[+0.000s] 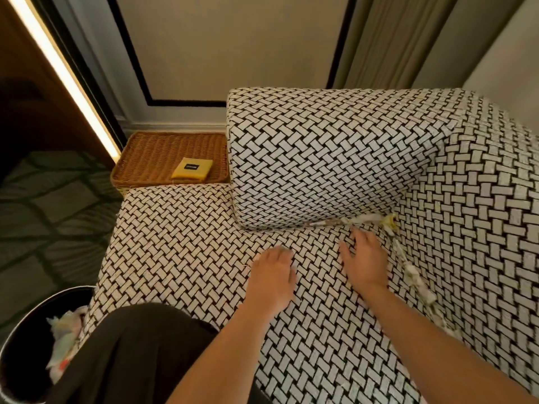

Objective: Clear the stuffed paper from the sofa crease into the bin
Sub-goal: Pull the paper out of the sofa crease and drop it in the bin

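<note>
White and yellow scraps of stuffed paper (414, 275) line the crease between the sofa seat (186, 246) and its right side, running from the back corner toward me. More scraps sit under the bolster cushion (320, 158). My left hand (272, 275) lies flat on the seat, fingers straight, holding nothing. My right hand (364, 258) rests open on the seat just left of the paper-filled crease, fingertips near the back corner. A black round bin (17, 345) stands at the lower left on the floor, with crumpled paper inside.
A wicker tray (145, 158) holding a yellow packet (191, 169) sits behind the seat's left end, against the wall. Dark patterned carpet (49, 217) lies left of the sofa. My dark-clothed knee (140, 351) is between the bin and the seat.
</note>
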Action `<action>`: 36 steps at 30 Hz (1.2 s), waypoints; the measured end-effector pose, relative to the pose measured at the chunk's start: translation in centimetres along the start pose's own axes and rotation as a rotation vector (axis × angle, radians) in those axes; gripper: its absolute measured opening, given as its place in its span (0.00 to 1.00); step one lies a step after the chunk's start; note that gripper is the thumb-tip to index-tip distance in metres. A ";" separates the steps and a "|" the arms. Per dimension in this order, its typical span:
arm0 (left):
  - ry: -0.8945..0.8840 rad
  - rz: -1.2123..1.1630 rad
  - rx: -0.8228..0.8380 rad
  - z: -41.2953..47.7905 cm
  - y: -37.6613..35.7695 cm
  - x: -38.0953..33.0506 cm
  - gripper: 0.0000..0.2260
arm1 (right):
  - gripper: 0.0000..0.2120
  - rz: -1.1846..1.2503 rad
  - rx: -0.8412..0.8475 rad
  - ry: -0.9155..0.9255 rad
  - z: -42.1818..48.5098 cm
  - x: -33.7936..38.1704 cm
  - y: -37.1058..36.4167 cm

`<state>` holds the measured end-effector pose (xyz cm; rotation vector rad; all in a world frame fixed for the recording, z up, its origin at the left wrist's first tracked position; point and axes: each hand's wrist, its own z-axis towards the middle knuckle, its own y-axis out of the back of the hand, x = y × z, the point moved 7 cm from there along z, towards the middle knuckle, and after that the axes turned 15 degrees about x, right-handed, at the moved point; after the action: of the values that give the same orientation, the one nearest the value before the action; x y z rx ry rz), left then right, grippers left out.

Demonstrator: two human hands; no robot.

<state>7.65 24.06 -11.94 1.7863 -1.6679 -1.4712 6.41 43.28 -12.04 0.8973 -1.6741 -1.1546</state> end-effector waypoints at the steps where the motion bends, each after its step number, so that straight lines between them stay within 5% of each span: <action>1: -0.017 -0.003 -0.024 0.7 -0.3 -0.4 0.21 | 0.25 -0.010 -0.003 -0.010 0.4 0.0 -0.1; 12: -0.068 0.196 -0.237 7.2 -1.3 -4.0 0.24 | 0.28 -0.011 -0.040 -0.163 3.7 -0.4 -0.2; 24: 0.120 0.198 -0.052 12.0 0.4 -4.5 0.22 | 0.25 -0.033 0.026 -0.187 5.1 -0.6 -0.5; 36: 0.063 0.120 -0.053 12.3 0.6 -4.1 0.17 | 0.17 0.143 0.071 -0.232 7.0 -1.0 -0.8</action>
<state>-1.77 32.50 -14.95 1.6573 -1.6587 -1.3807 0.28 46.04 -14.25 0.6942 -1.9449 -1.1414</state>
